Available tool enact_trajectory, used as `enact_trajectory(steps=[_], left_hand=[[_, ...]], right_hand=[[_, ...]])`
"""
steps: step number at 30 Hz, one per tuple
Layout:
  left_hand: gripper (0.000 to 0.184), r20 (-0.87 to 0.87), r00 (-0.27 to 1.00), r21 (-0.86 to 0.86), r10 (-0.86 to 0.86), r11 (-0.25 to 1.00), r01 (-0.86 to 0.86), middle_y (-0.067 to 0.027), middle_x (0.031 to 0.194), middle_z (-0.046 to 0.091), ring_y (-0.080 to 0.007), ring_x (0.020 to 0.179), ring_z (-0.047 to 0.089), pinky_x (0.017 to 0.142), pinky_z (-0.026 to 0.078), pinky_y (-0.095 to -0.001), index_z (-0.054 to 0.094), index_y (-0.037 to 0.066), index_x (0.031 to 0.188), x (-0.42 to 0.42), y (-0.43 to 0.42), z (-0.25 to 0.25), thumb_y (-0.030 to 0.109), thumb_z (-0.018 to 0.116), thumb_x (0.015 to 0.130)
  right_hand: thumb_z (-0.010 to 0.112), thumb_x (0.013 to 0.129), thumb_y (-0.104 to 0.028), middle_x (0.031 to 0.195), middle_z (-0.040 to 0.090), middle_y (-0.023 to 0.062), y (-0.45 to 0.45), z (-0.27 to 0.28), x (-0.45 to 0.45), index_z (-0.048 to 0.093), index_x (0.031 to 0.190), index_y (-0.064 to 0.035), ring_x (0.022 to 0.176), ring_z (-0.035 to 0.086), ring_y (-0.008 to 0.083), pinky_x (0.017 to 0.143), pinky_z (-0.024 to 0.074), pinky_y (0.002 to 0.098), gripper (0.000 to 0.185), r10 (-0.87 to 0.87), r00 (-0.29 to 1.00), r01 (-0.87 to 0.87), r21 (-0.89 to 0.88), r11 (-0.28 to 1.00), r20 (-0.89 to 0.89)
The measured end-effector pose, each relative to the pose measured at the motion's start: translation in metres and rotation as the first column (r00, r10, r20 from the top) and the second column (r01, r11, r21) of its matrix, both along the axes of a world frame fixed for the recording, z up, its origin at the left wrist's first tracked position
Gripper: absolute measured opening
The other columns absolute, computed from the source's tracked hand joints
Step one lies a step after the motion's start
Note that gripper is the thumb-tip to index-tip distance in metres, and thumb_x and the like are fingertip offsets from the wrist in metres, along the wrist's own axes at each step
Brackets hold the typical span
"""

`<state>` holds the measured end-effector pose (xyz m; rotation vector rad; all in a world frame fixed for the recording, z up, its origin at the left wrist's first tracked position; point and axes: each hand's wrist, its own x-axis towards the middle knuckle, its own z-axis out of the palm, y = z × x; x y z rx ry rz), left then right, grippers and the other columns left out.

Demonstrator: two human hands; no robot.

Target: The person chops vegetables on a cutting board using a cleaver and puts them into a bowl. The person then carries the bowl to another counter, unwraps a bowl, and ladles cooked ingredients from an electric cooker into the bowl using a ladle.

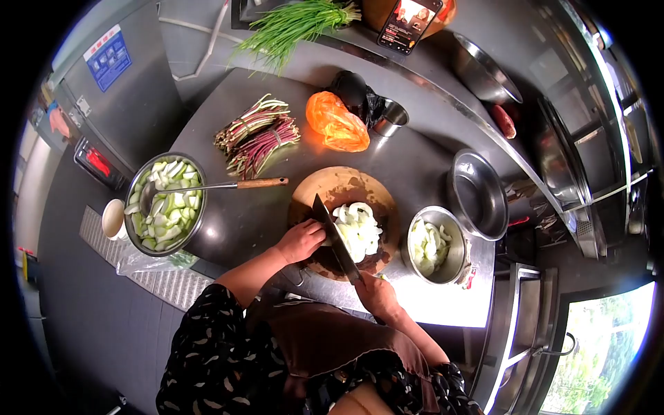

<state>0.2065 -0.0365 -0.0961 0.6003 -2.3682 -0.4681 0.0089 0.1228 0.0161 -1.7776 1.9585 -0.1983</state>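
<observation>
A round wooden cutting board (315, 187) lies on the metal table. Pale white-green vegetable slices (359, 232) are heaped on its right half. My right hand (377, 296) is closed round the handle of a cleaver (337, 243), whose dark blade stands on the board just left of the slices. On the blade's left side, my left hand (302, 241) rests with curled fingers on a pale vegetable piece that is mostly hidden under them. To the right of the board, a steel bowl (448, 275) holds more pale slices.
A large bowl (200, 228) of green-white pieces with a ladle (242, 184) stands left. Behind the board are bundled purple stalks (259, 138), an orange bag (335, 123) and a small steel cup (391, 117). An empty basin (477, 194) is right. A phone (408, 26) stands on the shelf.
</observation>
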Motion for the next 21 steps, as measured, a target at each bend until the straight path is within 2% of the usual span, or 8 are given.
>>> enact_trajectory(steps=[1, 3, 5, 8, 12, 15, 17, 21], left_hand=[[0.02, -0.004, 1.0, -0.011, -0.005, 1.0, 0.005, -0.0077, 0.103, 0.056, -0.0257, 0.1, 0.054, 0.09, 0.045, -0.0363, 0.058, 0.006, 0.097, 0.001, 0.0, 0.002, 0.01, 0.062, 0.078], [0.02, -0.007, 1.0, -0.023, -0.009, 1.0, 0.009, -0.0078, 0.104, 0.056, -0.0258, 0.1, 0.054, 0.091, 0.045, -0.0365, 0.058, 0.006, 0.098, 0.002, 0.0, 0.003, 0.01, 0.061, 0.079], [0.024, -0.036, 0.999, -0.012, -0.017, 1.0, 0.016, -0.0121, 0.108, 0.056, -0.0306, 0.103, 0.055, 0.094, 0.044, -0.0406, 0.057, 0.003, 0.103, 0.001, 0.0, 0.001, 0.011, 0.06, 0.08], [0.029, -0.014, 1.0, -0.062, -0.014, 0.998, 0.013, -0.0124, 0.11, 0.056, -0.0308, 0.105, 0.054, 0.096, 0.043, -0.0413, 0.057, 0.003, 0.108, 0.002, 0.0, -0.008, 0.011, 0.06, 0.08], [0.029, -0.036, 0.999, -0.032, -0.018, 0.999, 0.017, -0.0123, 0.109, 0.056, -0.0304, 0.104, 0.054, 0.097, 0.043, -0.0414, 0.057, 0.003, 0.108, 0.001, 0.001, -0.003, 0.012, 0.059, 0.081], [0.025, 0.014, 1.0, -0.048, -0.016, 0.999, 0.017, -0.0081, 0.105, 0.055, -0.0258, 0.101, 0.053, 0.094, 0.043, -0.0363, 0.058, 0.004, 0.103, 0.002, 0.0, 0.005, 0.011, 0.06, 0.079], [0.024, -0.01, 1.0, -0.133, -0.013, 0.991, 0.011, -0.008, 0.105, 0.055, -0.026, 0.101, 0.053, 0.094, 0.044, -0.036, 0.058, 0.004, 0.102, 0.002, 0.001, 0.006, 0.01, 0.06, 0.079], [0.023, -0.03, 0.999, -0.098, 0.015, 0.995, -0.018, -0.0084, 0.104, 0.055, -0.026, 0.1, 0.053, 0.093, 0.044, -0.0358, 0.059, 0.004, 0.1, -0.001, 0.003, -0.006, 0.01, 0.06, 0.078]], right_hand=[[0.048, 0.09, -0.03, 0.073, 0.063, 0.0225, -0.001, 0.0, -0.001, 0.059, 0.106, -0.0108, 0.07, 0.062, 0.0416, 0.065, 0.0495, 0.0512, 0.027, 0.022, 0.999, -0.022, 0.0, 1.0, 0.026], [0.048, 0.09, -0.029, 0.074, 0.063, 0.0226, 0.0, 0.01, -0.003, 0.058, 0.107, -0.0104, 0.07, 0.062, 0.0417, 0.065, 0.0494, 0.0512, 0.027, 0.023, 1.0, -0.023, 0.009, 1.0, 0.015], [0.048, 0.09, -0.029, 0.074, 0.063, 0.0226, 0.003, 0.027, -0.003, 0.058, 0.108, -0.0101, 0.07, 0.062, 0.0419, 0.065, 0.0492, 0.0513, 0.028, 0.022, 1.0, -0.022, 0.017, 1.0, 0.004], [0.048, 0.09, -0.029, 0.076, 0.063, 0.0232, 0.011, 0.034, -0.008, 0.057, 0.108, -0.0101, 0.071, 0.062, 0.0424, 0.066, 0.0494, 0.0513, 0.028, 0.034, 0.997, -0.034, 0.003, 0.999, 0.069], [0.045, 0.091, -0.028, 0.076, 0.063, 0.0236, -0.004, 0.006, 0.002, 0.055, 0.1, -0.0086, 0.072, 0.061, 0.0433, 0.066, 0.0493, 0.0519, 0.024, 0.03, 0.999, -0.029, 0.046, 0.999, -0.017], [0.044, 0.092, -0.028, 0.076, 0.063, 0.0229, -0.01, 0.005, 0.001, 0.055, 0.098, -0.0091, 0.073, 0.062, 0.0425, 0.067, 0.0494, 0.0514, 0.023, 0.032, 0.998, -0.028, 0.061, 0.998, -0.056], [0.045, 0.092, -0.03, 0.077, 0.064, 0.0226, -0.007, 0.025, -0.003, 0.056, 0.098, -0.009, 0.073, 0.062, 0.0417, 0.067, 0.0495, 0.0509, 0.024, 0.038, 0.999, -0.037, 0.062, 0.997, -0.014], [0.046, 0.093, -0.032, 0.078, 0.063, 0.0235, 0.001, 0.034, -0.004, 0.058, 0.099, -0.0079, 0.075, 0.062, 0.0423, 0.066, 0.0491, 0.0506, 0.028, 0.037, 0.997, -0.037, 0.003, 0.999, 0.074]])
